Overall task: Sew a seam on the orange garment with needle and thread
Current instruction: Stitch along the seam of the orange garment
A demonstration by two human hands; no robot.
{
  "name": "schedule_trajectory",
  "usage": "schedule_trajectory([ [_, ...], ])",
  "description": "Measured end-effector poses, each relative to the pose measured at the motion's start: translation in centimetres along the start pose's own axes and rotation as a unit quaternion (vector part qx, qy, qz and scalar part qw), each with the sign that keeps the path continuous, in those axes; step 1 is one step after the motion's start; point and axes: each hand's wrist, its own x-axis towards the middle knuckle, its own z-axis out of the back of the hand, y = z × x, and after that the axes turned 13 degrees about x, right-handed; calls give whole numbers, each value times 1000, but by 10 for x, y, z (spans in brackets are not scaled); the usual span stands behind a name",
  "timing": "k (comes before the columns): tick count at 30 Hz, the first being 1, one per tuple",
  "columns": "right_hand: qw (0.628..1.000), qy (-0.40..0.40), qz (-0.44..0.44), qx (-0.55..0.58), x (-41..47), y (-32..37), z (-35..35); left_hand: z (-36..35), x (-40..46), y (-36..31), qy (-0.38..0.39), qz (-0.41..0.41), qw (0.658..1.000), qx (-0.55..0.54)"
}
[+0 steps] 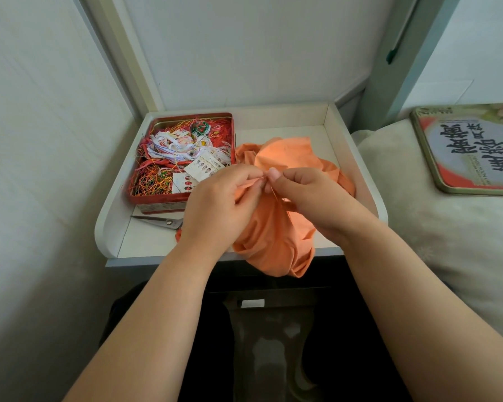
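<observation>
The orange garment (273, 230) lies bunched on a white tray-like table top (343, 169), with its lower part hanging over the front edge. My left hand (218, 204) pinches a fold of the fabric between thumb and fingers. My right hand (305, 195) meets it fingertip to fingertip above the cloth and pinches something thin there, apparently the needle. A fine thread (275, 192) runs down from the fingertips over the fabric. The needle itself is too small to make out.
An open red tin (183, 158) full of tangled coloured threads and needle cards stands at the tray's left. Scissors (160, 221) lie in front of it. The tin's lid (471, 149) rests on the bedding to the right. Walls close in behind and to the left.
</observation>
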Motion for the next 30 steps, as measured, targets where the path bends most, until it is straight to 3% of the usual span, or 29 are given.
schedule_trajectory([
  [4, 996, -82, 4, -33, 4, 1, 4, 1, -1, -2, 18, 50, 998, -45],
  [8, 997, -48, 38, -43, 4, -1, 1, 0, 0, -2, 68, 51, 995, -55],
  [10, 993, -76, 73, -44, 5, -1, -1, 1, 0, -3, 86, 44, 994, -55],
  [14, 984, -156, 74, 42, 8, 5, 1, 4, 1, -6, 114, 79, 987, -78],
  [18, 987, -125, 27, 94, 8, 9, 5, 6, 2, -8, 144, 113, 977, -113],
  [30, 997, -44, 0, 61, 2, 11, 3, 8, 6, -9, 140, 183, 962, -149],
])
